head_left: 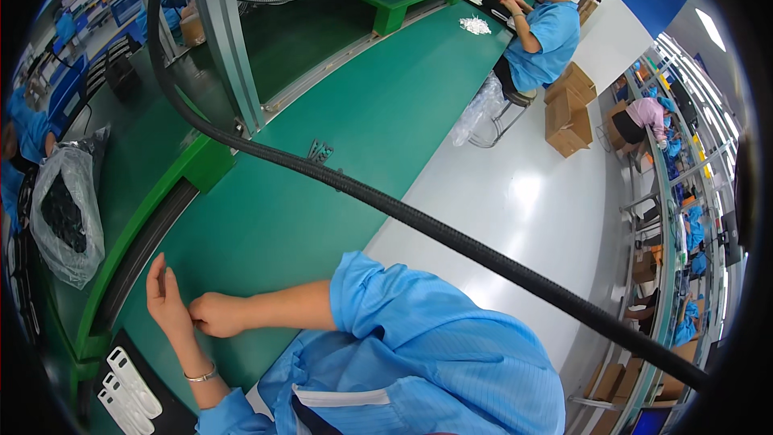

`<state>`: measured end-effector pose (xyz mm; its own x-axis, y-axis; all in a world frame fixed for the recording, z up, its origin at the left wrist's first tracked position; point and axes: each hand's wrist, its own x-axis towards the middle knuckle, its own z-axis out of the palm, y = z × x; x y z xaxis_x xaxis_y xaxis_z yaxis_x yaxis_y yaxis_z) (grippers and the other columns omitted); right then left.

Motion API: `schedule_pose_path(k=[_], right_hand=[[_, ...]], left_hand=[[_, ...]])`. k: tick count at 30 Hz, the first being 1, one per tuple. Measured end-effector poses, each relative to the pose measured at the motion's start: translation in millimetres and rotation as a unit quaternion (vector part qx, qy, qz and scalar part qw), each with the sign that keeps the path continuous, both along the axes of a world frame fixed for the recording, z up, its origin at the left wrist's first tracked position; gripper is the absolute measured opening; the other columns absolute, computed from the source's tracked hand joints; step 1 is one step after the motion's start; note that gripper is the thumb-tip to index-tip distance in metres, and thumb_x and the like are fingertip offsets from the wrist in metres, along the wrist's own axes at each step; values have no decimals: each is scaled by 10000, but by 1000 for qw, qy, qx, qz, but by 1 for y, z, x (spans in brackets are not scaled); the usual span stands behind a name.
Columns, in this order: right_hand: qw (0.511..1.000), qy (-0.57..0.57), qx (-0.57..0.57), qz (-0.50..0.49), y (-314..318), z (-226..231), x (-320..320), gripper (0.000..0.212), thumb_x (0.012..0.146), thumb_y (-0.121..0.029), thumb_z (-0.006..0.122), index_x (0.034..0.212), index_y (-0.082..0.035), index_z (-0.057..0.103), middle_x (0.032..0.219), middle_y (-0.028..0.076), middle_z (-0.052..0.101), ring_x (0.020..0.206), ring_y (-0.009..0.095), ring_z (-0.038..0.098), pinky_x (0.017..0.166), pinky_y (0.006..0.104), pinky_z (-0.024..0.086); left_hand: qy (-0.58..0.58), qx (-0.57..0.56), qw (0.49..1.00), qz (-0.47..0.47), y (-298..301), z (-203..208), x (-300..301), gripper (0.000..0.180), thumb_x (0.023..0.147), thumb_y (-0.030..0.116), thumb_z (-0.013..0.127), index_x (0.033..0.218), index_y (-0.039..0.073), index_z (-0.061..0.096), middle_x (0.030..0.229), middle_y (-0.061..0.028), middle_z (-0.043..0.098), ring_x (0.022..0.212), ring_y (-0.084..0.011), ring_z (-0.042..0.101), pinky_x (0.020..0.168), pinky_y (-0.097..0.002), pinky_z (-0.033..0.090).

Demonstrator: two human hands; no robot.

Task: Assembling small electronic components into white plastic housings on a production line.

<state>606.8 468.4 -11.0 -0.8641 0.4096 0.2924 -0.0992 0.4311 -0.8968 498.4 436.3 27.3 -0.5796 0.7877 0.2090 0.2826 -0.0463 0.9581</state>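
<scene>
Over the green work surface point(314, 234), my left hand point(167, 306) is raised with its fingers stretched out, and a bracelet point(201, 374) circles its wrist. My right hand point(217, 314) is closed in a fist against the base of my left palm; whatever its curled fingers hold, if anything, is hidden. Several white slotted plastic parts point(133, 379) lie on a black mat point(173, 411) below my left hand. Farther up the surface is a little cluster of dark grey-green parts point(320, 151).
A black corrugated hose point(419, 227) crosses diagonally in front of me. At left sits a clear plastic bag point(68, 209) of black parts. Beyond are a metal post point(227, 40), a white pile point(475, 26) and a seated co-worker point(541, 32) holding something red. Cardboard boxes point(568, 117) stand on the floor.
</scene>
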Motion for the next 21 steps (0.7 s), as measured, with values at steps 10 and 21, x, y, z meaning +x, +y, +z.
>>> schedule_pose_path(k=[10,21], right_hand=[[999,33,17,28,-3,0,-6,96,711,-15,562,803,2,581,828,164,620,836,350,590,724,433,482],[998,36,40,24,-4,-4,-7,80,720,-22,567,796,3,570,817,167,608,819,355,582,721,443,476]], left_hand=[[47,-12,996,70,-16,-23,-31,239,928,46,495,1136,-8,599,1132,-92,613,1050,-150,566,923,-268,432],[-3,-9,999,32,-15,-35,-35,230,931,45,496,1131,-13,595,1116,-98,614,1009,-163,584,898,-274,456]])
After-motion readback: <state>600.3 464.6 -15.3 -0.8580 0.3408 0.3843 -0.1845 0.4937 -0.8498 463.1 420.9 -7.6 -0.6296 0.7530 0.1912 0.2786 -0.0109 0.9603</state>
